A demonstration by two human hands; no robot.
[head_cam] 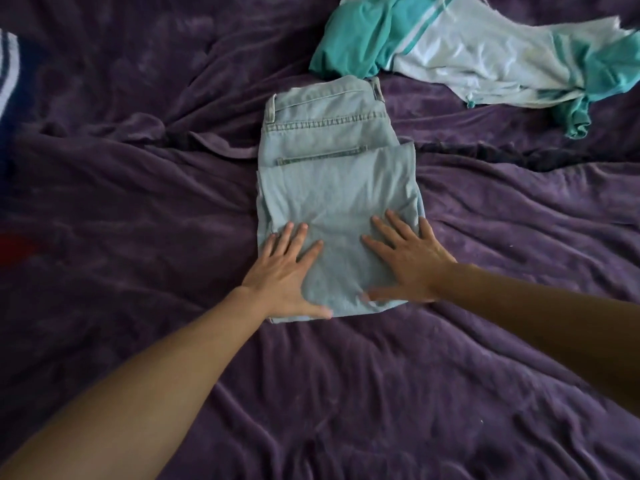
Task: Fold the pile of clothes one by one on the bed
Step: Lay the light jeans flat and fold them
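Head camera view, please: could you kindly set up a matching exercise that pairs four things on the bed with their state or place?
Things:
1. jeans
2. teal and white garment
3. blanket
4. navy striped cloth

States or places:
A. purple, wrinkled, beneath the clothes
B. at the picture's left edge
C. folded, pressed by left hand and right hand
D. crumpled, unfolded, upper right

Pairs: 1-C, 2-D, 3-A, 4-B

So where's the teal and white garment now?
The teal and white garment lies crumpled at the head view's upper right on the purple bedspread, just beyond the jeans.
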